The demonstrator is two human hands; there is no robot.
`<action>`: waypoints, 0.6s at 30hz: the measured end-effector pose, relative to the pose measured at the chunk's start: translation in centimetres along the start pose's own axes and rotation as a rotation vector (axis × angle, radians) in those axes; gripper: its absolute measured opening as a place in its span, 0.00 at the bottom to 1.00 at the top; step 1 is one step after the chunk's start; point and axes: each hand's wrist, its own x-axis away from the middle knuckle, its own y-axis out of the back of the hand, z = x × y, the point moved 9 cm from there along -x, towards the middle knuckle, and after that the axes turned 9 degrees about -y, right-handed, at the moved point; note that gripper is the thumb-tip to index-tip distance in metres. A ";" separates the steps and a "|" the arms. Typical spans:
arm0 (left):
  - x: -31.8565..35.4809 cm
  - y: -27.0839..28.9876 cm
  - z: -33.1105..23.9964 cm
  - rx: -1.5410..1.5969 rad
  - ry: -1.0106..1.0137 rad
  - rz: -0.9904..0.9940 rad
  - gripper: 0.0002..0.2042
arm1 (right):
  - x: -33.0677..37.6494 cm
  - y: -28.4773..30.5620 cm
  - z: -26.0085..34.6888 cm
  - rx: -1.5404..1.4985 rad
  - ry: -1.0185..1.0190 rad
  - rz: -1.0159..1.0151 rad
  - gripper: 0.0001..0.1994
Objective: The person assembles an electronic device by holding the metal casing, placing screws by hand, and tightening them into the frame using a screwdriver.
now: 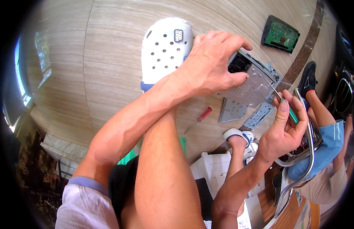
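Note:
A boxy silver metal electronics housing (257, 86), which looks like a car stereo chassis, is held tilted above the floor. Around its left end my left hand (207, 63) is closed, the thumb pressing on the flat face and the fingers reaching over the far side. Between the thumb and fingers of my right hand (282, 131) is a screwdriver with a green handle (293, 115). Its thin shaft points up and left to the housing's right part; whether the tip sits on a screw is too small to tell.
Near the housing lie a finned metal plate (232, 110), a flat metal panel (259, 115) and a red-handled screwdriver (203, 114). A black-framed green circuit board (280, 35) lies at the far right. My white clog (161, 49) stands left; a metal-framed chair (310, 141) and another person's leg (322, 107) are right.

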 end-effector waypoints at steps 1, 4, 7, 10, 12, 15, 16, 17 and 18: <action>0.0 0.0 0.0 -0.002 -0.002 -0.001 0.26 | 0.0 -0.1 0.0 0.006 -0.002 0.005 0.11; -0.1 -0.1 0.0 0.011 -0.003 0.001 0.26 | 0.1 -0.1 -0.1 0.015 -0.007 -0.002 0.10; 0.0 0.0 -0.1 -0.001 -0.005 -0.005 0.26 | 0.2 -0.3 0.0 0.014 -0.009 -0.002 0.10; 0.0 0.0 0.0 -0.005 -0.002 -0.003 0.26 | 0.2 -0.4 0.1 0.010 -0.011 -0.007 0.10; -0.1 0.0 0.0 -0.003 -0.003 -0.001 0.26 | 0.2 -0.4 0.1 0.016 -0.003 -0.009 0.10; 0.0 0.0 -0.1 -0.003 -0.004 -0.001 0.26 | 0.2 -0.3 0.2 0.022 0.009 -0.014 0.10; 0.0 0.0 -0.1 -0.005 -0.005 -0.004 0.26 | 0.2 -0.3 0.2 0.022 0.013 -0.016 0.10; 0.0 0.0 -0.1 -0.005 -0.004 -0.003 0.26 | 0.2 -0.3 0.2 0.022 0.012 -0.016 0.10; 0.0 0.0 0.0 -0.009 -0.006 -0.002 0.26 | 0.2 -0.3 0.2 0.020 0.011 -0.014 0.10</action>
